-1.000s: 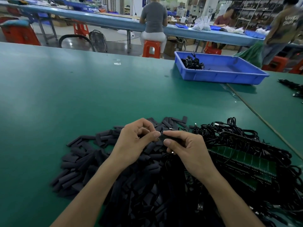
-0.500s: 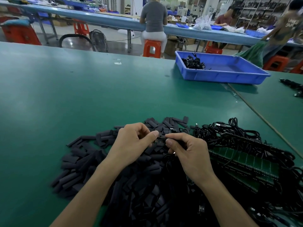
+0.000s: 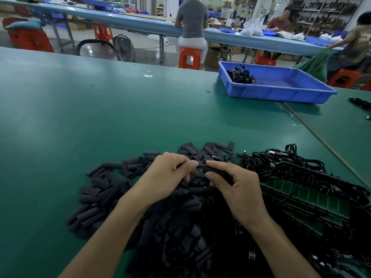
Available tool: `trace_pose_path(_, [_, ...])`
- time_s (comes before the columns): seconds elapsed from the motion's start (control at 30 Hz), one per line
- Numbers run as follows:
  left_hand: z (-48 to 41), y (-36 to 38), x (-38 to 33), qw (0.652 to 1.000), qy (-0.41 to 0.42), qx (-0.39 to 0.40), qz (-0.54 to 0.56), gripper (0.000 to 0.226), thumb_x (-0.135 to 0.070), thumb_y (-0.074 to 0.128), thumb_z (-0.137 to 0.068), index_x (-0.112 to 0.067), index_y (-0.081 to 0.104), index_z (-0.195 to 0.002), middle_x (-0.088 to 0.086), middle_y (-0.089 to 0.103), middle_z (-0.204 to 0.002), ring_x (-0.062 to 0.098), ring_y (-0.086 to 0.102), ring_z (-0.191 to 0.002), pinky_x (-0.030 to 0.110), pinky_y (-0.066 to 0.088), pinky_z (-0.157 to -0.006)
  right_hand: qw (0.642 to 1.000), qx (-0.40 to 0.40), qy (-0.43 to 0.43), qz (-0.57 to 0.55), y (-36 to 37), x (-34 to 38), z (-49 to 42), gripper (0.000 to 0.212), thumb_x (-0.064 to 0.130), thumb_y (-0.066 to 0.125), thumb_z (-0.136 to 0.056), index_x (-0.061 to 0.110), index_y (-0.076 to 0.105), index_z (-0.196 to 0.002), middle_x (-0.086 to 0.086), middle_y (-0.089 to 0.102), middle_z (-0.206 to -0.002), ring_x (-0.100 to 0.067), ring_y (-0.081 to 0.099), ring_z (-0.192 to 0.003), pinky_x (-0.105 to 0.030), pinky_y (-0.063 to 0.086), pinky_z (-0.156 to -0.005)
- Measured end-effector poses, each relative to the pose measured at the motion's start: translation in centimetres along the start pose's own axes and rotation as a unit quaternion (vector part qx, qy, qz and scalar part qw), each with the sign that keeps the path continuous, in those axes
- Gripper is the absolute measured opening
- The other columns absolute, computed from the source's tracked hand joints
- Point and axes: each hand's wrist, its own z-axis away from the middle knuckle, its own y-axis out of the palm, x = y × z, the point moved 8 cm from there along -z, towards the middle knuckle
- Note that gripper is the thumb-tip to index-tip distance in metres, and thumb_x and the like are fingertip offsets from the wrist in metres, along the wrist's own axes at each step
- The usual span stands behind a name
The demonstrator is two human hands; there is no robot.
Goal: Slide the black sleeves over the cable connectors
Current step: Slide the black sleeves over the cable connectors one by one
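Assembly work at a green tabletop (image 3: 100,121): my two hands meet above a heap of loose sleeves (image 3: 112,189) spread in front of me. My right hand (image 3: 241,195) grips one black sleeve (image 3: 216,171), with the thumb underneath and the fingers (image 3: 222,165) curled over it. My left hand (image 3: 168,177) pinches a small dark cable connector (image 3: 199,167) between thumb and forefinger. The connector's end meets the sleeve's open mouth, but I cannot tell how far in it sits. The held pair hangs just over the far middle of the heap.

To my right, a tangle of black cables (image 3: 285,163) lies across green circuit boards (image 3: 313,199). Farther off on that side stands a blue tray (image 3: 281,95) with a small cable bundle (image 3: 241,76) at its left end. Beyond the tabletop, a person in grey (image 3: 191,19) sits on an orange stool (image 3: 189,57) at another bench.
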Motion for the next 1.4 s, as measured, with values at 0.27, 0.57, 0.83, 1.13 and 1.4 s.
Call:
trace_pose_path(0.27, [0.3,0.2,-0.6,0.999,0.035,0.018,-0.016,0.037,-0.035,0.053,-0.103,-0.026,0.058,-0.067,-0.013,0.043,-0.047,0.005,0.029,-0.041,0.02,0.025,-0.044,1.0,-0.019,-0.003,-0.005,0.0,0.1,0.2,0.025,0.019,0.072,-0.09,0.042,0.07,-0.1,0.023,0.072,-0.079,-0.003,0.07,-0.07,-0.01,0.05,-0.066])
trace_pose_path(0.57, [0.4,0.4,-0.6,0.999,0.034,0.019,-0.007,0.034,-0.032,0.056,-0.102,-0.034,0.06,-0.069,-0.018,0.05,-0.043,0.004,0.03,-0.037,0.017,0.024,-0.041,0.998,-0.009,0.034,-0.056,0.2,-0.8,0.2,0.024,0.012,0.069,-0.093,0.035,0.072,-0.097,0.008,0.075,-0.08,-0.01,0.073,-0.072,-0.017,0.055,-0.066])
trace_pose_path(0.83, [0.2,0.8,0.1,0.998,0.024,0.032,0.047,0.029,-0.026,0.06,-0.1,-0.03,0.066,-0.072,-0.015,0.052,-0.049,0.003,0.032,-0.04,0.016,0.026,-0.043,0.998,0.03,0.02,-0.043,0.9,-0.2,0.1,0.029,0.022,0.077,-0.081,0.041,0.071,-0.102,0.021,0.075,-0.095,-0.002,0.072,-0.086,-0.016,0.055,-0.078])
trace_pose_path(1.13, [0.1,0.8,1.0,0.994,0.009,0.052,0.099,0.023,-0.03,0.067,-0.096,-0.019,0.075,-0.078,-0.005,0.061,-0.06,0.008,0.036,-0.048,0.019,0.028,-0.048,0.998,0.016,0.017,-0.059,1.0,-0.4,0.4,0.019,0.034,0.068,-0.083,0.04,0.071,-0.101,0.014,0.075,-0.081,-0.008,0.072,-0.07,-0.016,0.054,-0.065])
trace_pose_path(1.4, [0.1,0.9,1.2,0.991,0.006,0.063,0.117,0.015,-0.029,0.07,-0.094,-0.027,0.077,-0.081,-0.004,0.072,-0.067,0.011,0.051,-0.058,0.022,0.038,-0.056,0.993,0.022,0.04,-0.108,1.2,-0.9,0.3,0.023,0.031,0.076,-0.077,0.036,0.071,-0.099,0.009,0.076,-0.089,-0.012,0.074,-0.078,-0.02,0.056,-0.068])
